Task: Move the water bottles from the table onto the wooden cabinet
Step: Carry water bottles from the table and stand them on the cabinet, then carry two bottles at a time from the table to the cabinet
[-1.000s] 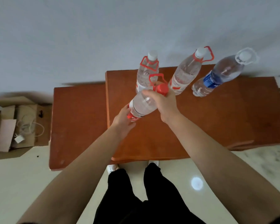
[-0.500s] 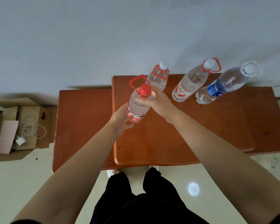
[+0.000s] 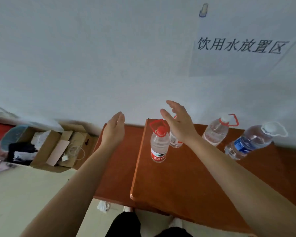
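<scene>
My left hand point(image 3: 114, 132) and right hand point(image 3: 178, 124) are spread and empty, the red-capped bottle point(image 3: 159, 146) stands on the wooden cabinet point(image 3: 186, 182) at the right hand's 7 o'clock, so I'd lift away without brushing it

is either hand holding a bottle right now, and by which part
Nothing is held. The left hand and right hand are both open, and the red-capped bottle stands free of both.

Soft, even, rather cool light fills the room; the wall point(image 3: 92, 57) looks bluish-white and shadows are faint. The cabinet top point(image 3: 178, 185) carries a dull sheen. Wide-angle bending curves the edges, the left border smears, and the left hand point(image 3: 114, 130) and right hand point(image 3: 179, 124) look slightly blurred.
</scene>
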`<state>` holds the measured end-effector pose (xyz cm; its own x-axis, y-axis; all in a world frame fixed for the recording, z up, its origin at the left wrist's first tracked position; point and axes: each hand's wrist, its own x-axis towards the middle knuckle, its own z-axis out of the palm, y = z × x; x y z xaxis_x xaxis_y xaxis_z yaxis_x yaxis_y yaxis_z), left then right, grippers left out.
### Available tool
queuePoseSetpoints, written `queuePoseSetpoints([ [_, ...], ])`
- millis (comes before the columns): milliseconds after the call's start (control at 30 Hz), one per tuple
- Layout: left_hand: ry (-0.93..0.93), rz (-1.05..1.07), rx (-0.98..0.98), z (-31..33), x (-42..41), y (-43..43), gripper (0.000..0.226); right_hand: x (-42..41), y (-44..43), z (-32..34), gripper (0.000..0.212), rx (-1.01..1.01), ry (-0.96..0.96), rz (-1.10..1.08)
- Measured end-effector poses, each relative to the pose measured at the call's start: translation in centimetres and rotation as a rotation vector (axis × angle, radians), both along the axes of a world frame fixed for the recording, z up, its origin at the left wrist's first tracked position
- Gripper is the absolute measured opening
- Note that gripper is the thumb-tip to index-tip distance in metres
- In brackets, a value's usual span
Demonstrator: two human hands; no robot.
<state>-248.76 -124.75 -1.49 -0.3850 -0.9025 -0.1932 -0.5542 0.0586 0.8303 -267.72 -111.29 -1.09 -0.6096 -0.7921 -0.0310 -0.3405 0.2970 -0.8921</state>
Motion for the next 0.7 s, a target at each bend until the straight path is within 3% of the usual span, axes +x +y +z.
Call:
queuePoseSetpoints([
  [133,-0.256,0.124,-0.345,2.8,7.2,0.6,0.053,4.5,-3.5,0.1,0.058,-0.025,0.249,0.21],
  [333,-0.48,0.362,-0.605,7.6,22.3,2.1,0.059,17.5,-8.4,3.4,0.062,-0.124,0.412,0.505],
  [533,-0.695,0.601,-0.727,12.3,40.6,6.4,0.063,35.4,-11.2,8.4,0.069,-0.329,0.539,0.725],
  [667,-0.892,0.767,-0.698,13.9,55.7,11.1,0.069,51.4,-12.1,10.5,0.07,-0.448,0.578,0.809],
  [700,-0.923,0.864,-0.67,14.6,62.0,13.8,0.071,58.8,-11.7,11.5,0.069,-0.49,0.59,0.874],
])
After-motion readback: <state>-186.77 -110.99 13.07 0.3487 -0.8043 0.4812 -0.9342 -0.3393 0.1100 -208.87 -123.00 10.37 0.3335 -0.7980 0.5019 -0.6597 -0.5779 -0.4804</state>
